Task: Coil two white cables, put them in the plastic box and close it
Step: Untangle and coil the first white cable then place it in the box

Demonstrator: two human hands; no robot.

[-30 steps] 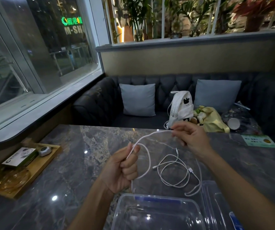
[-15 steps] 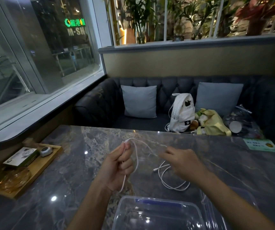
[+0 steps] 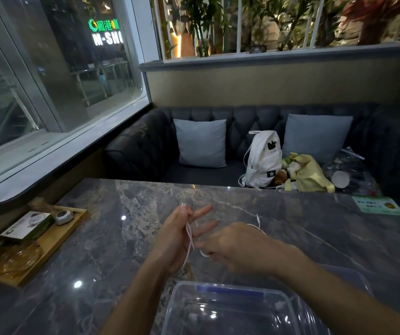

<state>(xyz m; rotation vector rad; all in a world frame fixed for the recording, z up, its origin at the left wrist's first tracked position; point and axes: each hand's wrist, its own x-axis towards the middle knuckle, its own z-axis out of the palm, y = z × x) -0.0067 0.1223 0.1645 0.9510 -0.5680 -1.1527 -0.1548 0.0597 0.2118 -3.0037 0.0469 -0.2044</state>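
A white cable (image 3: 189,238) runs in loops across the palm of my left hand (image 3: 177,238), from the crotch of the thumb down to the heel. That hand's fingers point out to the right, and the thumb pins the cable at the top. Just right of the palm, my right hand (image 3: 240,247) pinches the same cable low down. A white strand (image 3: 257,222) trails over the back of my right hand. The second cable is mostly hidden behind my right hand. The clear plastic box (image 3: 218,285) stands open near the table's front edge, with its lid (image 3: 361,279) beside my right forearm.
A wooden tray (image 3: 73,228) with a small carton and a grey device lies at the table's left edge. A green card (image 3: 377,205) is at the far right. Beyond the table, a dark sofa holds cushions, a white backpack (image 3: 264,160) and bags.
My right hand swung from the far side down to the left palm, carrying the cable round my left hand. The left fingers went from curled to stretched out.
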